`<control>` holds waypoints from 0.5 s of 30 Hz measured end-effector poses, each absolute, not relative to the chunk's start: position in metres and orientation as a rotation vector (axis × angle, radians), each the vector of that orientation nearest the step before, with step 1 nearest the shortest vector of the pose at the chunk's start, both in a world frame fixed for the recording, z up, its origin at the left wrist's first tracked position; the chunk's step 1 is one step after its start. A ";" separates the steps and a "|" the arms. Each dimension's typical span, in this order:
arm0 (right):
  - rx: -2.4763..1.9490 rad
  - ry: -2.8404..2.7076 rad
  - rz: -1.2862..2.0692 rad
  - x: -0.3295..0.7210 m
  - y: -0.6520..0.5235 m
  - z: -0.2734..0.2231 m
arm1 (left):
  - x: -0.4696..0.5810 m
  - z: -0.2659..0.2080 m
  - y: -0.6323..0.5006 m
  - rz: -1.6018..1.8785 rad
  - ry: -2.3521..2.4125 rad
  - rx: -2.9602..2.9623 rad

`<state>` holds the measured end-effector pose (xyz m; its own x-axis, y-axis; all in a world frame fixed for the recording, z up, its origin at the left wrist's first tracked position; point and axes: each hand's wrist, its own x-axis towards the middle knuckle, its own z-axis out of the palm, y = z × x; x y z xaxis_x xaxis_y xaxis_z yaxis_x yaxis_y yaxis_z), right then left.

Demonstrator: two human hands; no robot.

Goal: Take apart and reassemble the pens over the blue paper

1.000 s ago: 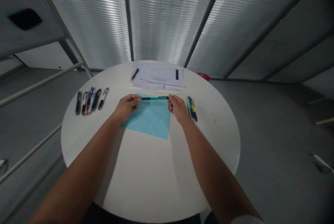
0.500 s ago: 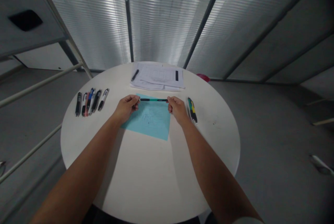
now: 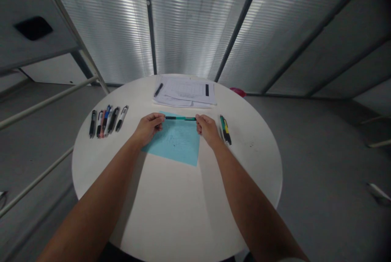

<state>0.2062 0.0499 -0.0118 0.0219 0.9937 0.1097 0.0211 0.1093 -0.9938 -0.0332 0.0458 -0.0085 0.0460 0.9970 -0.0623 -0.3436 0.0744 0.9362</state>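
Note:
A green and black pen (image 3: 180, 118) is held level between my two hands, over the far part of a light blue sheet of paper (image 3: 174, 144) that has marks on it. My left hand (image 3: 148, 127) pinches the pen's black grip end. At the other end, my right hand (image 3: 207, 126) closes its fingertips on the pen. Just right of my right hand lie a green pen (image 3: 222, 125) and a yellow and black pen (image 3: 227, 132), side by side. The pen's two tips are hidden by my fingers.
Several pens (image 3: 105, 121) lie in a row on the left of the round white table (image 3: 171, 213). At its far side rests a stack of printed papers (image 3: 186, 91) with a black pen (image 3: 158, 90) on it. A white metal frame (image 3: 49, 98) stands left of the table.
The pen has turned slightly about its length, so its clip side now shows near my right hand. Both hands keep their grip, and the view has shifted very slightly.

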 end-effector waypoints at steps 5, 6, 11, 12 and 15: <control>-1.168 -1.282 1.082 0.208 0.051 -0.016 | -0.032 -0.006 0.045 1.284 0.966 0.898; -1.174 -1.294 1.072 0.208 0.050 -0.016 | -0.032 -0.006 0.045 1.284 0.968 0.899; -1.193 -1.325 1.051 0.209 0.049 -0.015 | -0.032 -0.008 0.045 1.287 0.977 0.901; -1.193 -1.328 1.047 0.209 0.049 -0.014 | -0.032 -0.008 0.045 1.286 0.977 0.902; -1.193 -1.334 1.028 0.209 0.049 -0.013 | -0.032 -0.007 0.045 1.279 0.972 0.907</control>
<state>0.2086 0.0491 -0.0128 0.0192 0.9892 0.1452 0.1121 0.1422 -0.9835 -0.0318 0.0446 -0.0068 0.0368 0.9966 -0.0742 -0.3386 0.0823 0.9373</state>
